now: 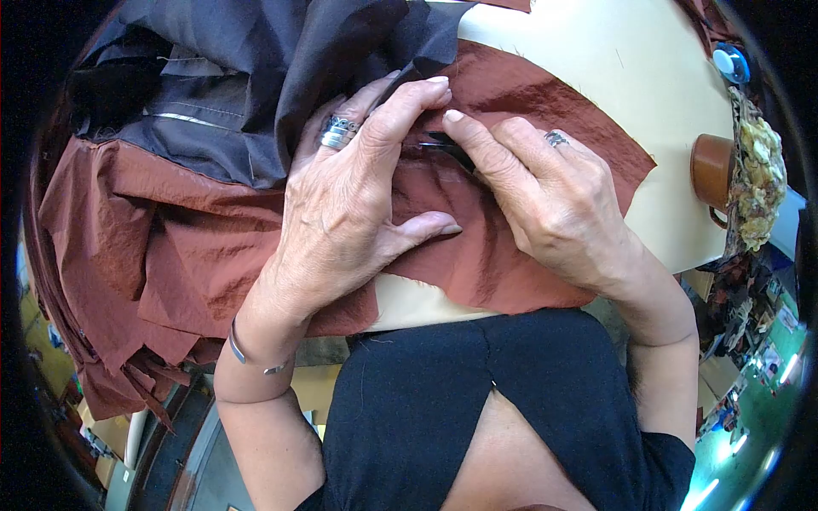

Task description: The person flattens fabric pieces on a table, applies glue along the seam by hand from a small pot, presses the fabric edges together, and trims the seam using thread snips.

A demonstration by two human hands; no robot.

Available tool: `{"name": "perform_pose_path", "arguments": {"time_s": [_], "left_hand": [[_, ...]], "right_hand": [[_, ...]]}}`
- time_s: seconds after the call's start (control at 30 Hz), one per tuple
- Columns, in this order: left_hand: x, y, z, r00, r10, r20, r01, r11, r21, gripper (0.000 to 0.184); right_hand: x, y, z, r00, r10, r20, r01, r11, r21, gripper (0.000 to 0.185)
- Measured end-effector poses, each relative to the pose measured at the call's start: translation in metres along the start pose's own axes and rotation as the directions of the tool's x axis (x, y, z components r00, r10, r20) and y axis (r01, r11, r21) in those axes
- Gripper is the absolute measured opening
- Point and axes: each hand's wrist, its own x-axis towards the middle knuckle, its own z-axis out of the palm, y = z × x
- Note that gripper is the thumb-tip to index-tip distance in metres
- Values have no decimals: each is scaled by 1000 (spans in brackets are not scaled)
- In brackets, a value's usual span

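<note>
My left hand (341, 204) lies on the reddish-brown fabric (528, 102), thumb held apart from the other fingers. Its fingers reach the edge of the dark grey cloth (341, 51), and some fingertips are hidden by that cloth. Closed around a small black tool with a shiny tip (447, 146) is my right hand (554, 183), just to the right of the left index finger. The tool's tip points left, close over the brown fabric. Most of the tool is covered by my right fingers, so its exact kind does not show.
The fabrics lie over a cream tabletop (665, 111), and the brown one (111, 247) hangs past its left front edge. At the right stand a brown mug (710, 170), a lumpy yellowish pincushion-like thing (758, 183) and a blue-and-white round object (731, 63).
</note>
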Motion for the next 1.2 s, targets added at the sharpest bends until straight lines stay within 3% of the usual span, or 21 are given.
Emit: {"name": "perform_pose_path", "arguments": {"time_s": [0.23, 0.47, 0.57, 1.2], "left_hand": [[-1, -2, 3, 1000, -14, -17, 13, 997, -75, 101], [0, -1, 1, 1000, -5, -5, 5, 1000, -17, 100], [1, 0, 0, 1000, 1, -5, -1, 1000, -2, 100], [0, -2, 2, 1000, -11, -12, 10, 998, -55, 103]], "right_hand": [[-3, 0, 2, 999, -26, -25, 26, 1000, -1, 48], [-8, 8, 6, 994, -93, -57, 90, 995, -54, 43], [-6, 3, -5, 998, -23, 56, 25, 999, -25, 50], [-1, 1, -4, 999, -40, 30, 41, 998, -37, 49]]}}
